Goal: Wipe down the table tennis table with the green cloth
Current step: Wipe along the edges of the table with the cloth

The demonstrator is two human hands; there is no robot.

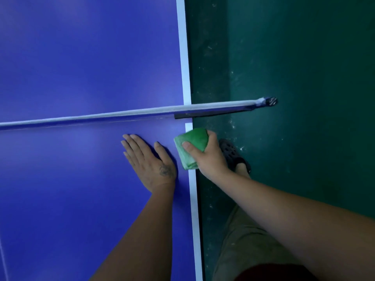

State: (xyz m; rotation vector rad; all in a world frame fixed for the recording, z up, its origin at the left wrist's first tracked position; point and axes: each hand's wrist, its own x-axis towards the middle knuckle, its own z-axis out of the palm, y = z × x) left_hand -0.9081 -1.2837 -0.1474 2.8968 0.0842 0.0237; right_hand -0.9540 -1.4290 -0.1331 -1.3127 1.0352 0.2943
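Green cloth (195,138), folded into a thick pad, sits on the white edge line (192,199) of the blue bench (81,57), just on the near side of the net (121,116). The right hand (207,157) closes its grip round the pad, thumb on top and fingers curled over the outer side. The left hand (150,161) lies flat beside it, fingers straight and slightly spread. We judge the cloth soft, light and liable to unfold, so we hold across its folded bulk and press down.
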